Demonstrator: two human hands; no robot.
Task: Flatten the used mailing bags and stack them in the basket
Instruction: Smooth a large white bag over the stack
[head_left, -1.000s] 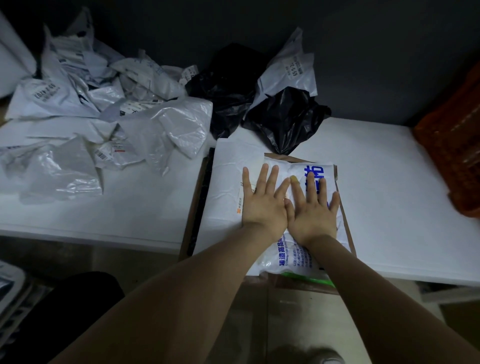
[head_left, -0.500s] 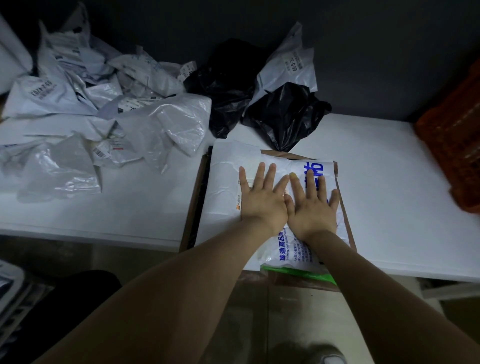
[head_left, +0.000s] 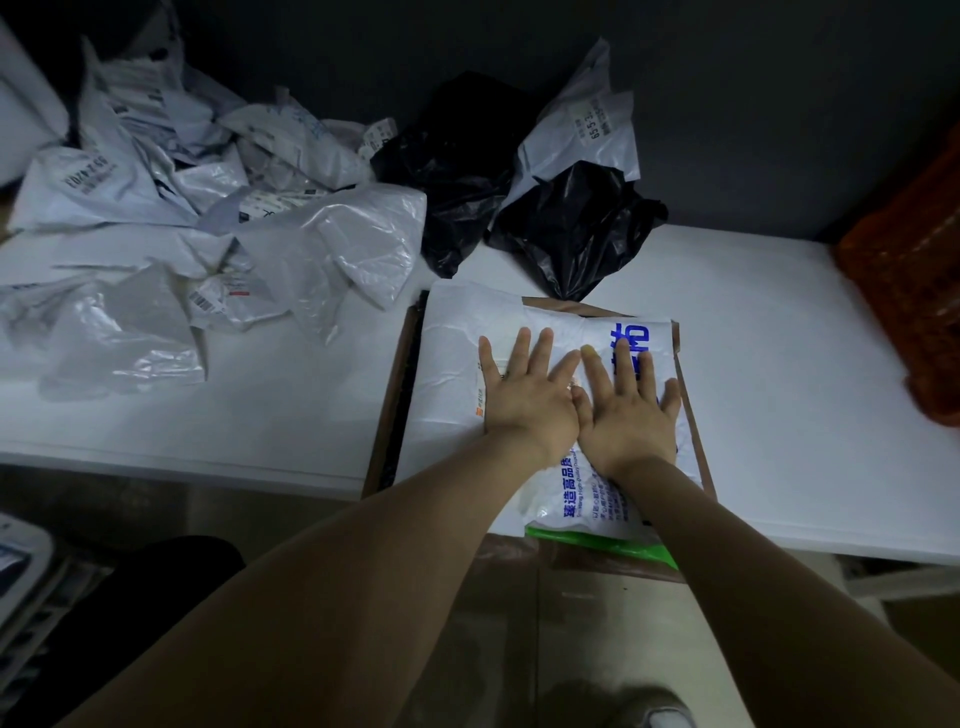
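With the left hand and right hand spread flat, touching, on the printed mailing bag atop the cardboard box, pressure should probably sweep outward toward the box's edges, expelling trapped air.

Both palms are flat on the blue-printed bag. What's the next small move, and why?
Probably slide both hands apart toward the bag's edges. The left hand and right hand press side by side at the middle of the blue-printed bag, whose surface beyond them looks wrinkled.
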